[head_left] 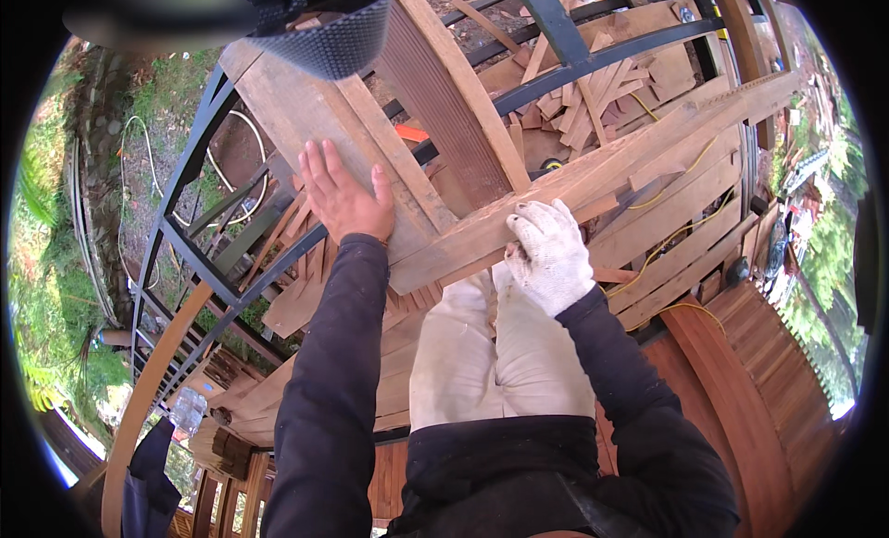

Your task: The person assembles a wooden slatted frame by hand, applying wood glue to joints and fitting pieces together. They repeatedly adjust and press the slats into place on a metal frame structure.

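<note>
My left hand (344, 193) is bare and lies flat on a wide wooden board (294, 98), its fingers stretched and thumb apart. My right hand (548, 253) wears a white knit glove, with a bare fingertip showing. Its fingers curl over the near edge of a long wooden beam (639, 154) that crosses in front of me; their undersides are hidden. Between the hands, a narrow wooden strip (394, 149) and a grooved brown board (444, 103) meet the beam at an angle. Another light strip (472, 93) runs along the grooved board's right side.
Black metal framing (546, 75) spans below and beyond the boards. Wood offcuts (593, 98) lie heaped past the beam. A yellow cord (662, 251) crosses planks at right, near reddish decking (769, 353). A clear plastic bottle (188, 410) stands at lower left. A dark textured object (324, 33) hangs close overhead.
</note>
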`<action>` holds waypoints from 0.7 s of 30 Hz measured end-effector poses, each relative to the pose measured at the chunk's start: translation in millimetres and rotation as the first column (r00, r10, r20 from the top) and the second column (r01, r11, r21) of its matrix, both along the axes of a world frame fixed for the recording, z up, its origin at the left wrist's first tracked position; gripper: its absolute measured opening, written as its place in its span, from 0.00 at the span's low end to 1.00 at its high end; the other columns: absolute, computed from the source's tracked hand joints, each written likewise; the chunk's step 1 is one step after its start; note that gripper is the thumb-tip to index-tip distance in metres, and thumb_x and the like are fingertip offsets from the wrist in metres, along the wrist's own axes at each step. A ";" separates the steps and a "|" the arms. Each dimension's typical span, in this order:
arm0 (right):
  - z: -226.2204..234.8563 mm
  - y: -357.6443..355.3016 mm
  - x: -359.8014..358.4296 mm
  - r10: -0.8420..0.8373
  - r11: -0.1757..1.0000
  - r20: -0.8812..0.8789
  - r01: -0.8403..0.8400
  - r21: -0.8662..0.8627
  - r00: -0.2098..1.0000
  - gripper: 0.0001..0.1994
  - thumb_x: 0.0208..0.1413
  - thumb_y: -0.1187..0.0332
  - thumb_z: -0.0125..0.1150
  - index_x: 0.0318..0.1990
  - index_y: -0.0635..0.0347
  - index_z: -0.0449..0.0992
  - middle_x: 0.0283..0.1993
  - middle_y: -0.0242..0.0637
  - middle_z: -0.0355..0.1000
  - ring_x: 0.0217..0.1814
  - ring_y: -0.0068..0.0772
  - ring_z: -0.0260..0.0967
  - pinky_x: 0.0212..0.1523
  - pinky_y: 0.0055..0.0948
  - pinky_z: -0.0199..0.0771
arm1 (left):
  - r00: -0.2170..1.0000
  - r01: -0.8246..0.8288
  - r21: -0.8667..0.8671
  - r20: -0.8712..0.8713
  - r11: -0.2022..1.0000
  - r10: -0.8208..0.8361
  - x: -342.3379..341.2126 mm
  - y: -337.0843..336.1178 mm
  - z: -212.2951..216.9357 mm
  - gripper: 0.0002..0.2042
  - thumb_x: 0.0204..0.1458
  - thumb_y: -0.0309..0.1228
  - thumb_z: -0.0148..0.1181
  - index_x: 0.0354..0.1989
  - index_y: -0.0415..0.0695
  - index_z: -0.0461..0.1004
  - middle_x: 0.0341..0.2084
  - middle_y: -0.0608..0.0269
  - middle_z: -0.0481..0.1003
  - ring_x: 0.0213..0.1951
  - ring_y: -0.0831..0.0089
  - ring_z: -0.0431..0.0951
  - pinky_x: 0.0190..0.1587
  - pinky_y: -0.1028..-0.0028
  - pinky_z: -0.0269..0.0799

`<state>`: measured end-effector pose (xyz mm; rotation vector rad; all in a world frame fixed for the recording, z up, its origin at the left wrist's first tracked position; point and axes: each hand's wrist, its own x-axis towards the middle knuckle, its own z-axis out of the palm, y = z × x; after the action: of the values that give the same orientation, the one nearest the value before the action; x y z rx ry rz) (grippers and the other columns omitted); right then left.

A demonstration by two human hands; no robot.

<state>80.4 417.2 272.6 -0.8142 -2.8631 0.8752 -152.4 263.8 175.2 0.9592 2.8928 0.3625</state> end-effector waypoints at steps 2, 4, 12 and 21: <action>-11.1 6.5 -5.3 -0.024 0.995 -0.052 0.019 -0.101 0.998 0.15 0.51 0.71 0.67 0.47 0.60 0.80 0.49 0.42 0.78 0.55 0.48 0.75 0.60 0.47 0.74 | 1.000 -0.008 -0.026 -0.001 1.000 0.008 0.2 -0.3 0.8 0.41 0.57 0.45 0.59 0.76 0.39 0.53 0.76 0.47 0.52 0.78 0.47 0.47 0.76 0.50 0.47; -25.4 7.4 -22.5 -0.047 0.962 -0.078 0.024 -0.270 0.996 0.13 0.54 0.73 0.66 0.47 0.63 0.80 0.51 0.46 0.78 0.55 0.50 0.76 0.60 0.44 0.75 | 1.000 -0.003 -0.026 -0.025 1.000 0.002 0.2 -0.4 0.6 0.41 0.57 0.45 0.59 0.76 0.39 0.53 0.76 0.46 0.52 0.78 0.47 0.47 0.76 0.50 0.47; -75.2 -2.8 -106.7 0.252 0.862 0.331 -0.055 -0.504 0.910 0.23 0.64 0.51 0.59 0.49 0.66 0.74 0.44 0.58 0.79 0.50 0.61 0.77 0.53 0.49 0.77 | 0.998 -0.025 0.031 -0.061 0.999 0.027 0.4 -0.4 -5.1 0.39 0.55 0.44 0.62 0.74 0.41 0.57 0.75 0.46 0.55 0.77 0.46 0.51 0.74 0.50 0.51; -44.0 -3.6 -96.3 0.618 0.786 0.328 -0.580 -0.215 0.715 0.11 0.59 0.62 0.59 0.33 0.59 0.81 0.34 0.47 0.80 0.42 0.53 0.80 0.46 0.47 0.79 | 0.996 -0.081 0.035 -0.025 0.996 0.082 3.0 -1.4 -5.0 0.41 0.55 0.48 0.60 0.75 0.45 0.57 0.76 0.52 0.54 0.78 0.53 0.49 0.75 0.51 0.48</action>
<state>-15.8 413.6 228.6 0.0020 -3.5410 0.9942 -149.4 262.4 170.2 0.8583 2.9658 0.4093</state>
